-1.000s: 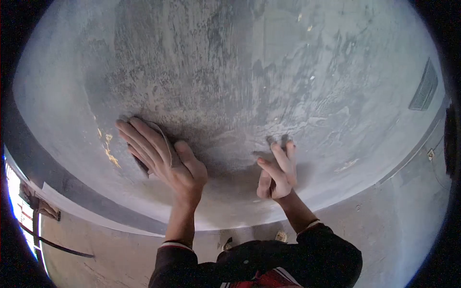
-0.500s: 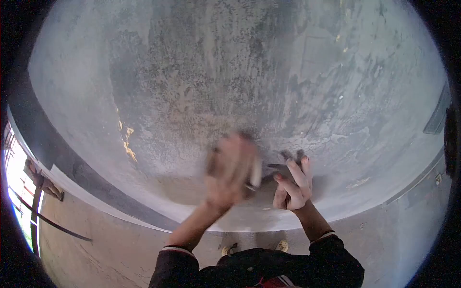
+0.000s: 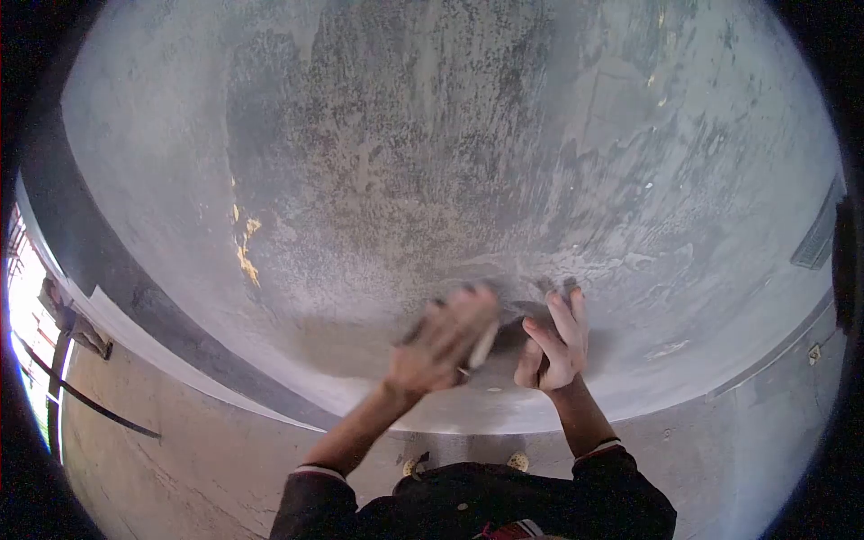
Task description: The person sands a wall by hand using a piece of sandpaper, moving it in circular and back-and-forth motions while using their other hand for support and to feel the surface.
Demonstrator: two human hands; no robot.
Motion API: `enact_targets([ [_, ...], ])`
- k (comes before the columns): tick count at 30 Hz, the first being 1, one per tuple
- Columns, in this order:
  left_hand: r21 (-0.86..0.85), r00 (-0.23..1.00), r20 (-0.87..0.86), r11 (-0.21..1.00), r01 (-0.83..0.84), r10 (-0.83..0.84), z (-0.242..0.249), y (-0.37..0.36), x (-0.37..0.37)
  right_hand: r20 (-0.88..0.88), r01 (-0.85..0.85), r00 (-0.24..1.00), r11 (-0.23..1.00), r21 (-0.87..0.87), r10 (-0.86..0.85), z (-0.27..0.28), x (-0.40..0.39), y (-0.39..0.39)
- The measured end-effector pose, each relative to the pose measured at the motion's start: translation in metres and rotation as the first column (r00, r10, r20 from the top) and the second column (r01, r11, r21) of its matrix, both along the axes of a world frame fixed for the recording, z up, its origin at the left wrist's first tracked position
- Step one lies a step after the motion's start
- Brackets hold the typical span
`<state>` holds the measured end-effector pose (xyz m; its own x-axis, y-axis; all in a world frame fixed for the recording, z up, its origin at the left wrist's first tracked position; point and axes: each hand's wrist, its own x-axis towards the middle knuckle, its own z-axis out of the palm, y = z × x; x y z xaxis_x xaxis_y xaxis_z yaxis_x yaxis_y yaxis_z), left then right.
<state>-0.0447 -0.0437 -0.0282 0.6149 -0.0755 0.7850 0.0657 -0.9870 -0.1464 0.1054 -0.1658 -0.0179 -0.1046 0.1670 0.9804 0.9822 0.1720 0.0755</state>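
Observation:
My left hand (image 3: 441,340) is smeared by motion low on the grey, patchy plastered wall (image 3: 378,171). Its fingers cover a flat pad with a pale edge (image 3: 484,346), held against the wall surface; most of the pad is hidden, and I cannot make out its exact kind. Just to the right, my right hand (image 3: 558,346) is raised near the wall with nothing in it. Two of its fingers stretch upward, the others bend loosely, and their shadow falls on the plaster.
Yellowish bare spots (image 3: 247,252) mark the wall on the left. A dark band (image 3: 99,216) runs down the left side. At far left, a person (image 3: 76,324) is near a bright opening, with a dark curved strip (image 3: 99,409) below. My shoes (image 3: 517,462) stand on the concrete floor (image 3: 207,459).
My left hand has shifted slightly right along the wall with the pad, its fingers tilting rightward. My right hand has stayed in nearly the same place. The view has moved a little.

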Motion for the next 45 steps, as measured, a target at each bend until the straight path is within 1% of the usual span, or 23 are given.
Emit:
enact_targets([
  [3, -0.090, 0.859, 0.417, 0.954, -0.285, 0.296, 0.070, 0.045, -0.018, 0.021, 0.014, 1.000, 1.000, 0.011, -0.015, -0.004, 0.002, 0.002],
  [6, -0.206, 0.889, 0.297, 0.932, -0.298, 0.349, 0.070, 0.014, -0.014, -0.009, 0.022, 1.000, 0.999, 0.030, -0.022, -0.006, -0.001, 0.003],
  [7, -0.183, 0.930, 0.122, 0.929, -0.322, 0.346, 0.030, 0.013, -0.002, -0.028, 0.039, 0.999, 0.999, 0.034, -0.038, -0.005, -0.002, 0.005],
  [9, 0.114, 0.989, 0.080, 0.984, -0.135, 0.126, -0.008, -0.003, 0.008, -0.022, 0.039, 0.999, 0.999, 0.011, -0.039, -0.003, -0.004, 0.003],
  [12, 0.128, 0.969, 0.088, 0.962, -0.241, 0.231, 0.007, 0.015, -0.009, -0.010, 0.040, 0.999, 0.999, -0.013, -0.040, 0.002, -0.002, 0.000],
  [13, -0.012, 0.908, 0.156, 0.920, -0.391, 0.388, 0.037, 0.013, -0.019, -0.009, 0.029, 1.000, 0.999, -0.020, -0.029, 0.003, -0.002, -0.001],
  [14, -0.256, 0.909, 0.244, 0.926, -0.277, 0.339, 0.060, 0.025, -0.032, -0.003, 0.033, 0.999, 0.999, -0.011, -0.033, 0.004, -0.003, -0.001],
  [15, -0.216, 0.788, 0.472, 0.918, -0.332, 0.396, 0.075, 0.043, -0.030, -0.017, 0.040, 0.999, 0.999, -0.024, -0.040, 0.003, -0.004, -0.002],
  [16, -0.207, 0.790, 0.480, 0.924, -0.321, 0.382, 0.073, 0.040, -0.027, -0.032, 0.049, 0.998, 0.998, -0.041, -0.050, 0.003, -0.005, -0.003],
  [18, -0.266, 0.858, 0.350, 0.918, -0.294, 0.376, 0.046, 0.019, -0.019, -0.032, 0.073, 0.997, 0.996, -0.052, -0.075, 0.001, -0.014, 0.001],
  [19, -0.171, 0.868, 0.317, 0.924, -0.343, 0.381, 0.008, 0.010, -0.004, -0.042, 0.083, 0.995, 0.994, -0.076, -0.086, -0.001, -0.016, 0.000],
  [21, -0.093, 0.962, -0.013, 0.958, -0.271, 0.271, -0.046, -0.013, 0.008, -0.043, 0.094, 0.994, 0.983, -0.157, -0.102, 0.001, -0.024, -0.008],
  [23, -0.092, 0.955, -0.008, 0.951, -0.296, 0.296, -0.046, -0.028, 0.015, -0.049, 0.105, 0.992, 0.966, -0.238, -0.120, -0.004, -0.036, -0.015],
  [25, -0.092, 0.949, 0.006, 0.945, -0.314, 0.316, -0.044, -0.032, 0.013, -0.217, -0.030, 0.976, 0.986, -0.167, -0.007, -0.018, -0.061, -0.021],
  [27, -0.175, 0.979, 0.022, 0.965, -0.196, 0.203, -0.040, -0.030, 0.010, -0.280, -0.003, 0.960, 1.000, -0.027, -0.005, -0.053, -0.094, -0.026],
  [30, -0.128, 0.986, 0.006, 0.978, -0.163, 0.166, -0.034, -0.028, 0.002, -0.322, -0.176, 0.940, 0.971, -0.163, 0.116, -0.050, -0.135, -0.022],
  [32, -0.072, 0.993, 0.005, 0.991, -0.116, 0.117, -0.030, -0.017, -0.009, -0.656, -0.202, 0.755, 0.944, -0.262, -0.021, -0.036, -0.151, -0.014],
  [34, -0.119, 0.975, -0.212, 0.992, 0.038, -0.062, -0.010, -0.009, -0.026, -0.709, -0.157, 0.705, 0.978, -0.135, 0.015, -0.041, -0.144, 0.001],
  [35, -0.165, 0.953, -0.280, 0.984, 0.067, -0.112, -0.005, -0.006, -0.032, -0.764, -0.264, 0.641, 0.956, -0.129, 0.074, -0.046, -0.140, 0.001],
  [38, -0.140, 0.941, -0.327, 0.989, 0.037, -0.082, 0.007, -0.006, -0.048, -0.641, -0.051, 0.766, 0.991, -0.127, -0.042, -0.048, -0.132, 0.021],
  [42, -0.231, 0.896, -0.410, 0.970, 0.076, -0.168, -0.017, 0.005, -0.065, -0.652, 0.009, 0.729, 0.956, -0.294, -0.208, -0.070, -0.151, 0.038],
  [44, -0.224, 0.980, -0.195, 0.974, -0.013, -0.032, -0.025, 0.010, -0.082, -0.638, -0.049, 0.750, 0.947, -0.317, -0.175, -0.074, -0.155, 0.048],
  [45, -0.256, 0.985, -0.171, 0.967, -0.021, -0.024, -0.034, 0.017, -0.087, -0.507, 0.032, 0.824, 0.912, -0.408, -0.255, -0.075, -0.157, 0.050],
])
